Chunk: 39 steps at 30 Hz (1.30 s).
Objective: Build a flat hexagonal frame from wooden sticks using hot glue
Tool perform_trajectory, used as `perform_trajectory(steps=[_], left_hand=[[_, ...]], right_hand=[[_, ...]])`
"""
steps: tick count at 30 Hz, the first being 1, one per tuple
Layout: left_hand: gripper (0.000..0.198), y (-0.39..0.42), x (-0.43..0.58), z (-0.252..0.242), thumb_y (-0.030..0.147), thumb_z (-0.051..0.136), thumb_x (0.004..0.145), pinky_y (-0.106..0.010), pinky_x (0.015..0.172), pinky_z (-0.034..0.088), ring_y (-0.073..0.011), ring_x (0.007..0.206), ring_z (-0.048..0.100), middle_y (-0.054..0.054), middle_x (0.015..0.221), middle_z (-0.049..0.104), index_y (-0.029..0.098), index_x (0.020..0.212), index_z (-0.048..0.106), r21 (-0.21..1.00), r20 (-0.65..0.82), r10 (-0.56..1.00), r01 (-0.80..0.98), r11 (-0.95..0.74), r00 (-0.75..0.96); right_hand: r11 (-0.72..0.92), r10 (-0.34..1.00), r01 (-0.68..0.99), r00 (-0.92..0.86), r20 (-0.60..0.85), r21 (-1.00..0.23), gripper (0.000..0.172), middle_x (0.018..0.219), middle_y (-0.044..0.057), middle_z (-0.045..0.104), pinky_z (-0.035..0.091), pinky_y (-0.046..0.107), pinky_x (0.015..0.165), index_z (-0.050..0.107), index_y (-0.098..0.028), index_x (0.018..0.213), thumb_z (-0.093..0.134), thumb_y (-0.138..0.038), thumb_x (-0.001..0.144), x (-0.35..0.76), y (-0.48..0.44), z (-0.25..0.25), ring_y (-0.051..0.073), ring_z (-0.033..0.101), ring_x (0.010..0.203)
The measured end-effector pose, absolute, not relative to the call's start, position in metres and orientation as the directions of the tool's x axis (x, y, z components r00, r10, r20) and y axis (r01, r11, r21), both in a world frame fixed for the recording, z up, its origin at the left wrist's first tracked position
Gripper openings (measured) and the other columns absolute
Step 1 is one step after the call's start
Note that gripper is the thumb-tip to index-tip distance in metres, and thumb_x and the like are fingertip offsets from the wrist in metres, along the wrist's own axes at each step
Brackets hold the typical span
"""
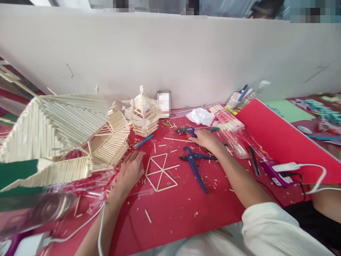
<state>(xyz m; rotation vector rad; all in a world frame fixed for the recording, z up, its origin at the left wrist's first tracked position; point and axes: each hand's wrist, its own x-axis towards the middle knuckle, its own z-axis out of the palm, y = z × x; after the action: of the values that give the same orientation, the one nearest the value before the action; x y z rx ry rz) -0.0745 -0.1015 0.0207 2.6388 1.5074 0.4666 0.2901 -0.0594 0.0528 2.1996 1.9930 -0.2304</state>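
A flat frame of thin wooden sticks with spokes [162, 170] lies on the red tabletop [170, 209]. Just left of it my left hand [132, 166] rests on the table, fingers curled; whatever is under the fingers is hidden. My right hand [204, 138] reaches to the blue and orange handle of a tool [186, 131], its fingers closed round that handle. Blue cutters [195, 167] lie with handles spread below the right hand. Beyond my left hand is a blue pen [143, 142]. Loose sticks [177, 139] are scattered near the frame.
A large stick-built house model [64, 124] fills the left, with a small stick pavilion [143, 113] behind. Packs of sticks [230, 128], white tissue [201, 116], a red board [290, 142] and a purple power strip [278, 174] stand right. White cables cross both sides.
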Motion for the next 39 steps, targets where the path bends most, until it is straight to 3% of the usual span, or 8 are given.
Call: perform_trajectory(steps=[6, 8, 10, 12, 20, 27, 39], left_hand=[[0.025, -0.098, -0.076, 0.018, 0.010, 0.049, 0.094, -0.036, 0.085, 0.053, -0.0254, 0.092, 0.069, -0.009, 0.101, 0.072, 0.020, 0.110, 0.066, 0.211, 0.239, 0.835, 0.813, -0.543, 0.496], [0.025, -0.098, -0.077, 0.018, 0.013, 0.048, 0.097, -0.035, 0.084, 0.053, -0.0248, 0.093, 0.068, -0.008, 0.102, 0.071, 0.020, 0.112, 0.066, 0.230, 0.247, 0.818, 0.789, -0.570, 0.519], [0.026, -0.099, -0.078, 0.020, 0.015, 0.046, 0.099, -0.035, 0.085, 0.054, -0.0244, 0.095, 0.067, -0.008, 0.105, 0.070, 0.020, 0.114, 0.067, 0.254, 0.238, 0.784, 0.743, -0.619, 0.573], [0.027, -0.100, -0.078, 0.023, 0.014, 0.047, 0.099, -0.035, 0.085, 0.054, -0.0237, 0.097, 0.066, -0.008, 0.105, 0.068, 0.020, 0.115, 0.068, 0.267, 0.213, 0.740, 0.690, -0.673, 0.638], [0.045, -0.106, -0.072, 0.022, 0.005, 0.052, 0.093, -0.038, 0.090, 0.055, -0.0248, 0.104, 0.062, -0.010, 0.115, 0.064, 0.025, 0.128, 0.070, 0.262, 0.191, 0.597, 0.545, -0.796, 0.779], [0.033, -0.107, -0.068, 0.013, 0.004, 0.054, 0.093, -0.035, 0.086, 0.053, -0.0227, 0.097, 0.061, -0.009, 0.109, 0.064, 0.022, 0.112, 0.074, 0.247, 0.214, 0.581, 0.532, -0.810, 0.786], [0.022, -0.108, -0.065, 0.016, 0.011, 0.057, 0.096, -0.034, 0.079, 0.051, -0.0206, 0.086, 0.060, -0.008, 0.101, 0.067, 0.021, 0.106, 0.074, 0.176, 0.224, 0.502, 0.472, -0.864, 0.836]], right_hand=[[-0.074, 0.993, 0.997, 0.072, -0.091, -0.026, 0.028, 0.123, 0.021, 0.069, 0.049, 0.038, 0.093, 0.064, -0.011, 0.122, 0.063, -0.029, 0.101, 0.275, -0.082, 0.060, 0.031, 0.066, 0.115], [0.087, 0.995, 0.985, -0.080, 0.055, -0.146, 0.020, 0.119, 0.016, 0.070, 0.048, 0.039, 0.097, 0.067, -0.015, 0.117, 0.063, -0.026, 0.101, 0.261, -0.103, 0.062, 0.028, 0.066, 0.111], [0.293, 0.956, 0.906, -0.286, 0.068, -0.305, 0.010, 0.109, 0.009, 0.072, 0.049, 0.035, 0.094, 0.070, -0.019, 0.106, 0.064, -0.025, 0.100, 0.243, -0.124, 0.062, 0.023, 0.067, 0.103], [0.395, 0.912, 0.829, -0.406, 0.059, -0.395, 0.006, 0.104, 0.007, 0.072, 0.049, 0.032, 0.089, 0.071, -0.020, 0.101, 0.064, -0.021, 0.100, 0.223, -0.142, 0.057, 0.020, 0.066, 0.097], [0.522, 0.844, 0.797, -0.534, 0.048, -0.304, 0.017, 0.095, 0.008, 0.068, 0.047, 0.035, 0.086, 0.072, -0.016, 0.097, 0.056, -0.012, 0.103, 0.199, -0.155, 0.034, 0.022, 0.060, 0.092], [0.549, 0.826, 0.783, -0.563, 0.041, -0.292, 0.017, 0.097, 0.009, 0.068, 0.045, 0.035, 0.087, 0.071, -0.015, 0.099, 0.055, -0.010, 0.102, 0.202, -0.151, 0.032, 0.022, 0.061, 0.094], [0.602, 0.788, 0.756, -0.615, 0.038, -0.258, 0.019, 0.099, 0.008, 0.068, 0.042, 0.035, 0.088, 0.072, -0.016, 0.100, 0.057, -0.005, 0.098, 0.204, -0.137, 0.031, 0.022, 0.060, 0.096]])
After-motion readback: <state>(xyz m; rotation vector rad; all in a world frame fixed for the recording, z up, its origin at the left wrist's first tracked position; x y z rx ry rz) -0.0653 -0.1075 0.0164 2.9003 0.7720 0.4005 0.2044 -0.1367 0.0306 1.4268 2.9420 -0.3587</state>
